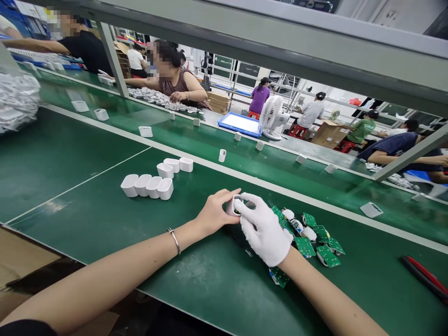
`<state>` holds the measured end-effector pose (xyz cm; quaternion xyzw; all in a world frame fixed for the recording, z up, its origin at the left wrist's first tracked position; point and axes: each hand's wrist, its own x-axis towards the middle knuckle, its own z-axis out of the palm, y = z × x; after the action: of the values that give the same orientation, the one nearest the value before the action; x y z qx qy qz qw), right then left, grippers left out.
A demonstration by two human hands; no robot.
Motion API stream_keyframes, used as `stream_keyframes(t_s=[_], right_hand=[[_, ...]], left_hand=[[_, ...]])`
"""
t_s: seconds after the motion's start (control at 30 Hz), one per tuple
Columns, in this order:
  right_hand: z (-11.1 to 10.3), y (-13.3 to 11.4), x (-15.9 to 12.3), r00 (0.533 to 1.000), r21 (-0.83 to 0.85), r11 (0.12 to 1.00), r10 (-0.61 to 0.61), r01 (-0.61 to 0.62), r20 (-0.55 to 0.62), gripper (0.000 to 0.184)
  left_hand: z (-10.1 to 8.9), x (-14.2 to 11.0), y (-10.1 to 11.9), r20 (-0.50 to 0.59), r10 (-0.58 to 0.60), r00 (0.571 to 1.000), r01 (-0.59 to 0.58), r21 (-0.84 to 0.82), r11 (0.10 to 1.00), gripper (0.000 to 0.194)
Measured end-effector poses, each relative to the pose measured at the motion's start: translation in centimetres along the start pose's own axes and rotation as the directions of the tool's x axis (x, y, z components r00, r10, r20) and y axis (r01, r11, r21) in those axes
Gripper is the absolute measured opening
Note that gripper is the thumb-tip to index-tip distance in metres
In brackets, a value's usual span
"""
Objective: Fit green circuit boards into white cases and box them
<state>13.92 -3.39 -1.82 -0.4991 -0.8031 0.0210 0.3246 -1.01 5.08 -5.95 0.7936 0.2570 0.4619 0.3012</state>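
Observation:
My left hand [212,213], bare with a bracelet at the wrist, grips a white plastic charger housing [230,206] between thumb and fingers. The housing's open end faces right, and something dark shows just inside it. My right hand [264,228], in a white glove, has its fingers closed at that open end, with the index fingertip at the rim. Whatever lies under the gloved fingers is mostly hidden. Beside the glove lies a loose pile of green circuit boards [327,256] with white parts. Several empty white housings [164,188] stand in rows to the left.
A belt carrying spaced white housings [222,155] runs beyond the pale strip [196,156]. Red-and-black handled pliers [425,276] lie at the right. A metal shelf frame [245,42] crosses overhead. Across the belt are a fan [271,116], a blue tray [239,124] and co-workers.

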Motion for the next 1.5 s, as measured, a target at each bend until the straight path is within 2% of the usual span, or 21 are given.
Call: stream_keyframes(t_s=[0.07,0.1,0.17,0.2,0.23,0.3,0.33,0.37,0.43,0.53,0.63,0.73,0.83,0.9,0.97,1.03,1.13,1.3,1.43,1.5], right_hand=[[0.1,-0.4,0.1,0.999,-0.036,0.999,0.041,-0.041,-0.001,0.040],[0.1,-0.4,0.1,0.998,0.011,0.998,0.069,-0.069,-0.011,0.039],[0.1,-0.2,0.2,0.987,0.255,0.955,0.161,-0.154,-0.008,0.037],[0.1,0.1,0.3,0.975,0.423,0.883,0.222,-0.205,0.009,0.037],[0.0,0.4,0.3,0.957,0.580,0.774,0.286,-0.254,0.038,0.037],[-0.2,1.1,0.3,0.913,0.775,0.545,0.397,-0.319,0.096,0.040],[-0.4,1.3,0.3,0.898,0.812,0.486,0.429,-0.323,0.100,0.042],[-0.6,1.4,0.3,0.893,0.817,0.482,0.443,-0.316,0.083,0.041],[-1.0,1.2,0.2,0.903,0.746,0.601,0.429,-0.288,0.002,0.035],[-1.3,0.3,0.1,0.937,0.480,0.850,0.319,-0.216,-0.144,0.027],[-0.8,-0.8,-0.1,0.964,0.235,0.965,0.164,-0.113,-0.210,0.031],[-0.1,-1.6,-0.3,0.976,0.133,0.989,0.084,-0.058,-0.202,0.034],[0.2,-1.7,-0.3,0.988,0.162,0.986,0.066,-0.043,-0.141,0.036],[0.0,-1.3,-0.3,0.985,0.257,0.965,0.093,-0.054,-0.144,0.034],[-0.3,-0.7,-0.3,0.964,0.343,0.936,0.162,-0.082,-0.211,0.030],[-0.5,-0.3,-0.4,0.939,0.360,0.927,0.209,-0.102,-0.273,0.026],[-0.5,-0.5,-0.5,0.948,0.268,0.959,0.167,-0.092,-0.270,0.027],[-0.3,-1.4,-0.4,0.993,0.128,0.991,0.055,-0.042,-0.104,0.036],[-0.7,-1.2,-0.6,0.969,0.165,0.981,0.134,-0.101,-0.207,0.034],[-0.7,-1.2,-0.7,0.973,0.130,0.988,0.108,-0.082,-0.206,0.034]], left_hand=[[0.0,0.0,-0.1,-0.015,0.020,1.000,-0.021,0.000,1.000,0.062],[0.0,0.0,-0.1,-0.022,0.024,0.999,-0.024,-0.001,1.000,0.061],[0.0,0.0,0.0,-0.043,0.039,0.998,-0.039,0.000,0.999,0.059],[0.0,0.1,0.1,-0.056,0.065,0.996,-0.065,-0.001,0.998,0.058],[0.0,0.1,0.2,-0.068,0.103,0.992,-0.104,-0.003,0.995,0.057],[0.1,0.1,0.4,-0.079,0.194,0.978,-0.195,-0.012,0.981,0.056],[0.1,0.1,0.5,-0.077,0.228,0.971,-0.230,-0.017,0.973,0.056],[0.1,0.2,0.5,-0.072,0.250,0.966,-0.252,-0.021,0.968,0.056],[0.1,0.2,0.6,-0.070,0.258,0.964,-0.260,-0.020,0.965,0.057],[0.0,0.2,0.6,-0.084,0.261,0.962,-0.262,-0.010,0.965,0.056],[0.0,0.2,0.4,-0.093,0.283,0.955,-0.284,-0.002,0.959,0.058],[-0.1,0.2,0.2,-0.098,0.307,0.947,-0.307,0.014,0.951,0.058],[-0.1,0.1,0.1,-0.100,0.317,0.943,-0.317,0.022,0.948,0.056],[-0.1,0.1,0.3,-0.103,0.315,0.943,-0.315,0.017,0.949,0.055],[0.0,0.2,0.5,-0.104,0.318,0.942,-0.318,0.011,0.948,0.056],[0.0,0.2,0.7,-0.099,0.332,0.938,-0.332,0.015,0.943,0.057],[0.0,0.2,0.7,-0.090,0.340,0.936,-0.339,0.022,0.940,0.057],[-0.2,0.2,0.5,-0.101,0.321,0.942,-0.321,0.015,0.947,0.056],[-0.2,0.2,0.7,-0.097,0.287,0.953,-0.288,0.002,0.958,0.055],[-0.2,0.2,0.6,-0.088,0.296,0.951,-0.297,0.001,0.955,0.056]])
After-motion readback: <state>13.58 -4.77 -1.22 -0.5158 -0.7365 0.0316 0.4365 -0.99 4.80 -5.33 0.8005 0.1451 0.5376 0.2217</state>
